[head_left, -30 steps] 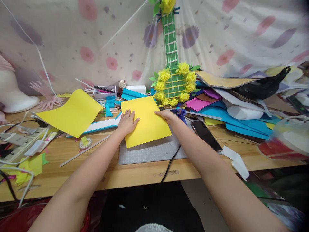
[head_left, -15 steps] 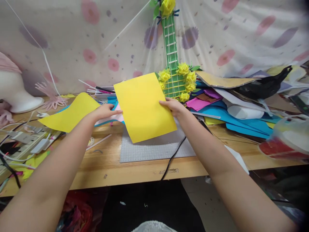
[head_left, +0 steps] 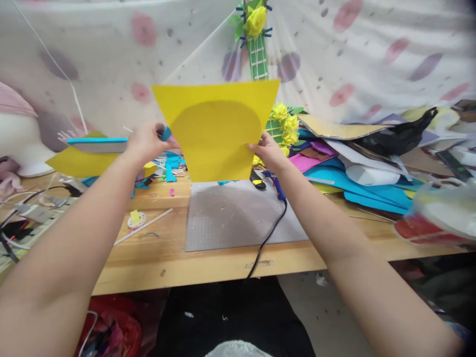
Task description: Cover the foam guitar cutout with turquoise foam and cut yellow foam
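Note:
A yellow craft sheet (head_left: 219, 134) hangs nearly upright in front of me, with a curved shadow across it. My right hand (head_left: 270, 152) pinches its right edge between thumb and fingers. At its left edge is my left hand (head_left: 148, 144), closed round a blue sheet (head_left: 97, 141); a finger reaches the yellow sheet's edge. Beyond the left forearm, another yellow sheet (head_left: 82, 162) sticks out beneath the blue one. Below the upright sheet lies a grey cutting mat (head_left: 223, 218). A blue glue gun (head_left: 278, 187) rests on the mat beside my right wrist, its black cord trailing forward.
A green paper guitar with yellow flowers (head_left: 288, 126) leans at the back, partly covered by the sheet. Stacked coloured sheets (head_left: 372, 186) and a red-and-clear tub (head_left: 435, 218) occupy the right. Power strips with cables (head_left: 37, 213) lie left; blue scraps (head_left: 171, 166) are behind.
The yellow sheet has been raised and tilted upright, uncovering the glue gun and scraps. My left hand has lifted with the blue and yellow sheets at left, which have turned edge-on.

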`<state>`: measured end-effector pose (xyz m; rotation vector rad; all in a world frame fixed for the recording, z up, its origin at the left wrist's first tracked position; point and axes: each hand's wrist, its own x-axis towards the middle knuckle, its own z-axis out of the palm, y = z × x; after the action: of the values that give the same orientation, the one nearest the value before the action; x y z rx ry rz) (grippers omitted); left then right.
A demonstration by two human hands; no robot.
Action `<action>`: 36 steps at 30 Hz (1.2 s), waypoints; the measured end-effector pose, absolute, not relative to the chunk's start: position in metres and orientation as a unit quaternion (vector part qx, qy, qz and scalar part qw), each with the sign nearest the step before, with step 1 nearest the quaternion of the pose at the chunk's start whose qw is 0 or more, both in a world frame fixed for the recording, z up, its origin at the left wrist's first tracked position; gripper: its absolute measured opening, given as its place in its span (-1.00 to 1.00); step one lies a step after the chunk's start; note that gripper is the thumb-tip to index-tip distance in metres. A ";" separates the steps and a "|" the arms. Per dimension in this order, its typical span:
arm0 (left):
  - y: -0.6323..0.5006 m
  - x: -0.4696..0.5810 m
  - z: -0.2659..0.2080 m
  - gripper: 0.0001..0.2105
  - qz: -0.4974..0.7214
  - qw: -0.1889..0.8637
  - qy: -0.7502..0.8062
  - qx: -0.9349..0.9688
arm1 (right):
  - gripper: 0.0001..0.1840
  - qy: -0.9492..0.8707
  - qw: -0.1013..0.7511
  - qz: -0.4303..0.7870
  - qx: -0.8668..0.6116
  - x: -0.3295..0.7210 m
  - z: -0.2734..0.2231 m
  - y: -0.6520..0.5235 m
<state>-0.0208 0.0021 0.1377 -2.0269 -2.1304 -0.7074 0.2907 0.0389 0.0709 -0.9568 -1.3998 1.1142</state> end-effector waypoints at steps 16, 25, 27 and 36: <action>-0.052 -0.063 -0.023 -0.82 -0.138 0.142 -0.534 -0.822 | -0.70 -0.856 0.359 0.131 -0.348 0.301 -0.045 -0.006; -0.046 -0.089 -0.006 -0.26 -0.024 0.044 -0.513 -0.857 | -0.70 -0.904 0.249 0.095 -0.336 0.307 -0.055 -0.017; -0.044 -0.092 0.007 -0.13 0.019 0.019 -0.537 -0.843 | -0.70 -0.910 0.236 0.088 -0.330 0.306 -0.053 -0.016; -0.030 -0.037 0.030 -0.47 -0.091 -0.097 -0.592 -0.795 | -0.51 -0.928 0.182 0.093 -0.310 0.310 -0.047 -0.008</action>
<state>-0.0369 -0.0299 0.0298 -2.6640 -1.9844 -0.3044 0.3102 -0.0077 -0.0473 -0.8743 -2.6203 0.2636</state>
